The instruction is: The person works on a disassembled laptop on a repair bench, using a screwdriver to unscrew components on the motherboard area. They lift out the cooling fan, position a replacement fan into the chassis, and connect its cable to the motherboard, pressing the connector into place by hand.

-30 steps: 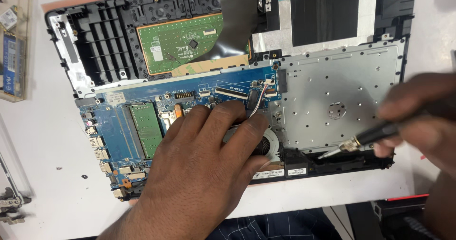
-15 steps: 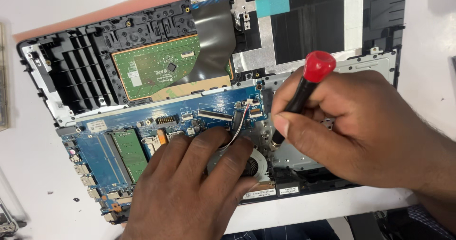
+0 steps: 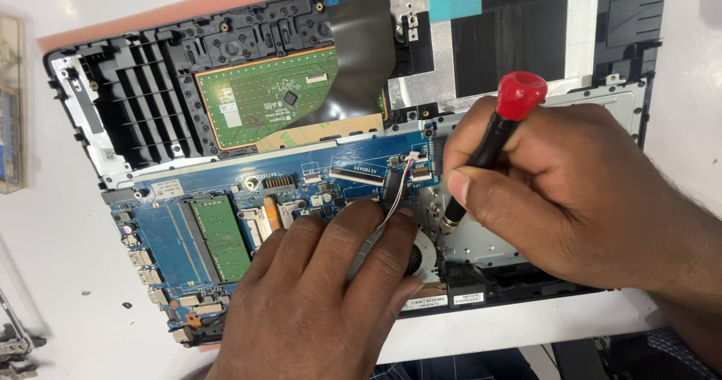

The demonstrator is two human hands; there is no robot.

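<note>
The right hand (image 3: 571, 192) grips a red-capped screwdriver (image 3: 492, 136) upright, tip down just right of the fan (image 3: 417, 260). The left hand (image 3: 323, 297) lies flat, holding nothing, fingers on the fan and blue board (image 3: 173, 237).

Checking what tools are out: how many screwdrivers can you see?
1. The screwdriver, red-capped, is upright in the right hand, tip beside the fan. Others may lie outside the picture.
</note>
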